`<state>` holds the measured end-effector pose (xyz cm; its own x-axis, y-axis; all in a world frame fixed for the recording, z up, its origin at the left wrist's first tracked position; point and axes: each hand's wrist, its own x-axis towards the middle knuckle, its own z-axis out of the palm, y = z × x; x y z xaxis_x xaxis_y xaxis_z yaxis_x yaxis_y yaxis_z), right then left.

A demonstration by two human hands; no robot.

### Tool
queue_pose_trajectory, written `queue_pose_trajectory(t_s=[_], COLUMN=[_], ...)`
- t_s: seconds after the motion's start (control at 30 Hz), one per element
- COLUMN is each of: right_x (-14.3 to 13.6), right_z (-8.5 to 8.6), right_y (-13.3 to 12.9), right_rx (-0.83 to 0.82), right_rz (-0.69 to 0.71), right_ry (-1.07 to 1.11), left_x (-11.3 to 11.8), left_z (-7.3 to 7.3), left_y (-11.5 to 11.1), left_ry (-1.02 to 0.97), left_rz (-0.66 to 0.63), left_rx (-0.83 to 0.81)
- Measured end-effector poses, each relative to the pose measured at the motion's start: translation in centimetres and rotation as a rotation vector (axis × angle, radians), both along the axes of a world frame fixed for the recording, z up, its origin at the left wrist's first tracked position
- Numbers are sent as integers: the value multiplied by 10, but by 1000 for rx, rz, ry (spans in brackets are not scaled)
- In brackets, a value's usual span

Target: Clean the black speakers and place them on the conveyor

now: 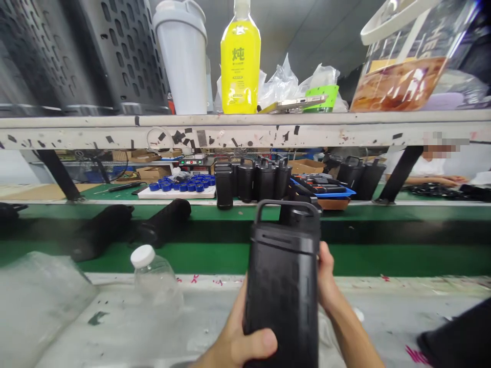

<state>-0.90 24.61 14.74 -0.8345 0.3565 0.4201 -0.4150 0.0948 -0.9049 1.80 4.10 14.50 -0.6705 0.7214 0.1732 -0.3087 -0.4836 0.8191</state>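
A black rectangular case with a loop handle on top (283,286) is held upright in front of me, over the white work surface. My left hand (249,340) grips its lower left side, with the thumb lying across the front face. At the upper right edge of the case is my right hand (328,276), its fingers partly hidden behind the case. Just behind the handle, another black object (297,212) is partly covered by the case.
A clear bottle with a white cap (153,276) and a plastic bag (42,296) lie left. Black cylinders rest on the green belt (215,258). Above runs a white shelf (230,134) bearing drinks. A person (433,171) sits beyond at the right.
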Motion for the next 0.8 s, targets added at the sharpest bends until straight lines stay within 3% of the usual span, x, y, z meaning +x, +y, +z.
queue_pose_trajectory(t_s=[0.1, 0.13, 0.17, 0.27, 0.33, 0.43, 0.5, 0.63, 0.8], right_x=[16, 23, 31, 55, 65, 70, 71, 74, 77], right_z=[33, 43, 52, 68, 71, 71, 70, 69, 71], right_y=[13, 20, 27, 41, 44, 48, 52, 62, 64], right_rx=[-70, -106, -147, -233, -244, -229, -220, -245, -285], right_rz=[-17, -34, -56, -149, -230, -342, -407, -454, -434], right_ry=[22, 48, 81, 168, 211, 238, 238, 230, 221], left_x=[-16, -23, -31, -44, -44, -45, -54, -97, -171], left_z=[9, 11, 12, 12, 7, -3, -8, -10, -12], left_y=[-2, -2, -3, -6, -5, 2, 6, 14, 22], left_ry=[94, 80, 28, -186, -199, -14, 33, -39, 195], left_rz=[383, 457, 470, 331, 362, 602, 669, 649, 893], left_rx=[-108, -164, -230, -408, -464, -420, -414, -516, -633])
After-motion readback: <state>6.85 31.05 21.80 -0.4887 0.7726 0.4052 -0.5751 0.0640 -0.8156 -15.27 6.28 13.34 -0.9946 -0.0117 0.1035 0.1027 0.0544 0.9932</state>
